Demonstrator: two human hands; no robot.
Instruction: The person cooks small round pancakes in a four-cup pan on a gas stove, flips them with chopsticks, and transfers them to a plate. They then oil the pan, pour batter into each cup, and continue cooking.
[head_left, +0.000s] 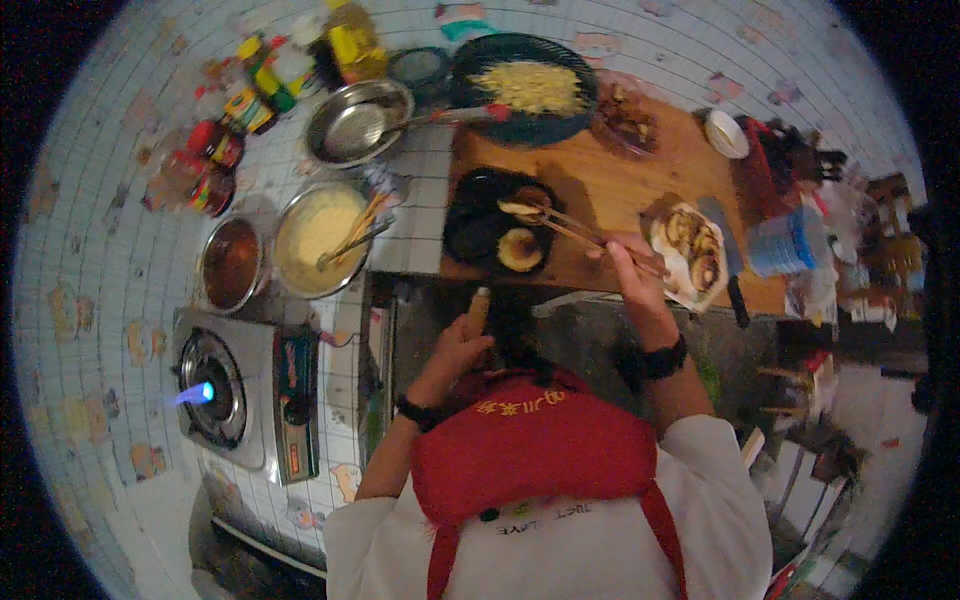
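Observation:
My left hand (450, 356) grips a light wooden handle (478, 313) in front of the dark pan (469, 225); blur hides whether the two are joined. Wooden chopsticks (574, 230) are in my right hand (634, 274), and their tips reach over the pan. At the tips is a small round cake (525, 206), pale on one edge and brown elsewhere. Another round cake (519, 249), browned in the middle, lies in the pan's near right well. Several browned pieces lie on a pale angular plate (679, 281) to the right of my right hand.
On the far left a portable gas stove (259, 442) burns with a blue flame (199, 392). A batter bowl (307, 232) holds utensils. Beyond stand a steel bowl (349, 124) and a dark plate of yellow strips (517, 124). A knife (731, 262) lies near the wooden board's (652, 176) right side.

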